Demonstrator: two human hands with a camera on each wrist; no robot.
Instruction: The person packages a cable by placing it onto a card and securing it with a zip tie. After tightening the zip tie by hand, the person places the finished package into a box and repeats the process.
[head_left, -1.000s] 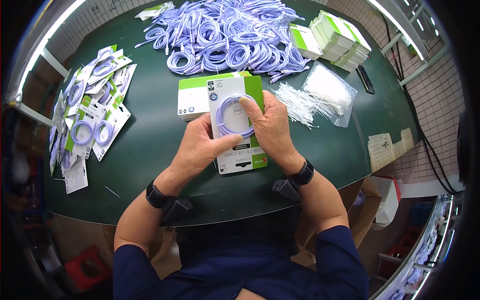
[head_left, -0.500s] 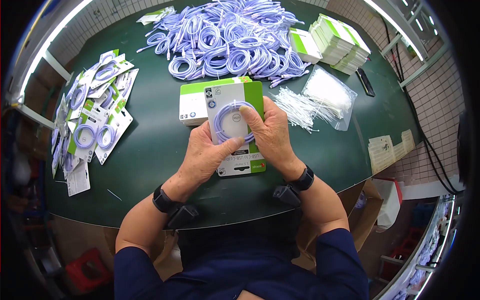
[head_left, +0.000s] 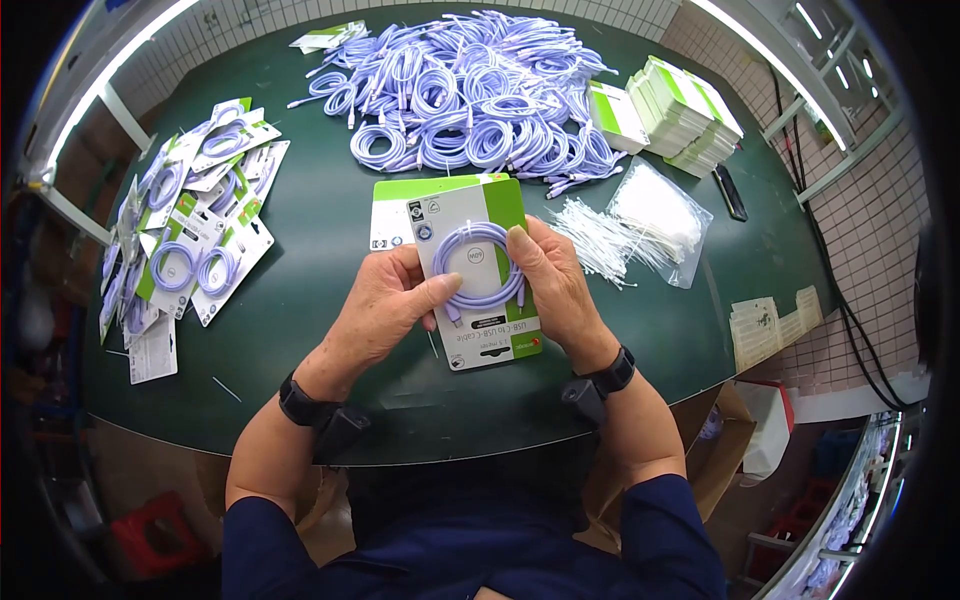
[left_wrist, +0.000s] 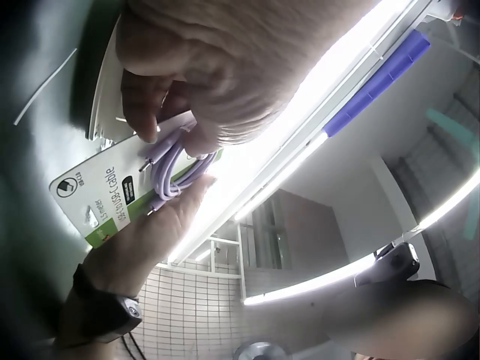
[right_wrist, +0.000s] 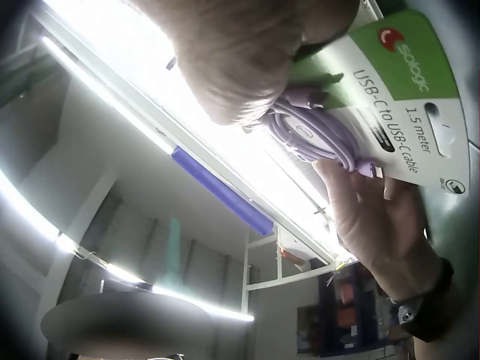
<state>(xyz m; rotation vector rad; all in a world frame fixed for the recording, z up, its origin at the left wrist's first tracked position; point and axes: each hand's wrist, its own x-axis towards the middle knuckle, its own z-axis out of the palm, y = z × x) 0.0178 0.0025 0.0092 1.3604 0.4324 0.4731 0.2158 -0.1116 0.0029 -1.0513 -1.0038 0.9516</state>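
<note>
A white and green card [head_left: 487,345] with a coiled purple cable [head_left: 440,252] on its face is held between both hands over the table. The left hand [head_left: 385,305] pinches the card's left edge, its thumb on the coil. On the right edge the right hand [head_left: 562,290] grips the card, thumb at the coil's upper right. In the left wrist view the cable's plugs lie near the printed end of the card [left_wrist: 94,187]. The right wrist view shows the coil [right_wrist: 315,131] against the card [right_wrist: 420,135]. Behind it lies a stack of cards [head_left: 392,212].
A heap of coiled purple cables [head_left: 480,95] covers the table's back. Carded cables [head_left: 190,235] are piled at left. Card stacks [head_left: 680,110], white ties [head_left: 595,240], a plastic bag [head_left: 660,215] and a black tool [head_left: 731,192] lie at right.
The left hand has shifted a little left and its thumb has moved off the coil's bottom, leaving the plugs visible. The card is slightly lower in the view and more tilted.
</note>
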